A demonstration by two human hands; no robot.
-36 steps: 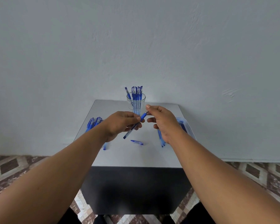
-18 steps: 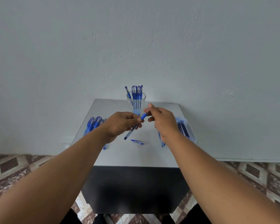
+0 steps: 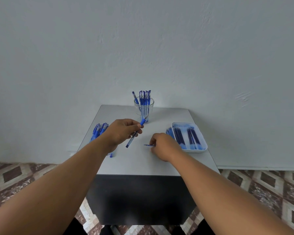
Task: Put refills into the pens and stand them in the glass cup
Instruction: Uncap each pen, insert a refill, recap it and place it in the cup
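My left hand [image 3: 124,131] grips a blue pen [image 3: 134,134] by its middle, tilted, with the grip and metal tip pointing up toward the glass cup [image 3: 144,107]. The cup stands at the table's far edge with several capped blue pens upright in it. My right hand [image 3: 162,145] is down on the table [image 3: 143,163], fingers curled, pinching a small blue pen cap [image 3: 148,145] that sticks out to the left. A white tray [image 3: 199,150] at the right holds several dark refills [image 3: 185,137].
A pile of blue pens [image 3: 99,128] lies at the table's left edge, partly behind my left forearm. A small blue piece [image 3: 111,156] shows beside that forearm. A plain wall stands close behind the table, with patterned floor tiles around it.
My right hand let go of the pen's tip end and dropped to the table onto the loose cap. My left hand still holds the pen, now lowered slightly.
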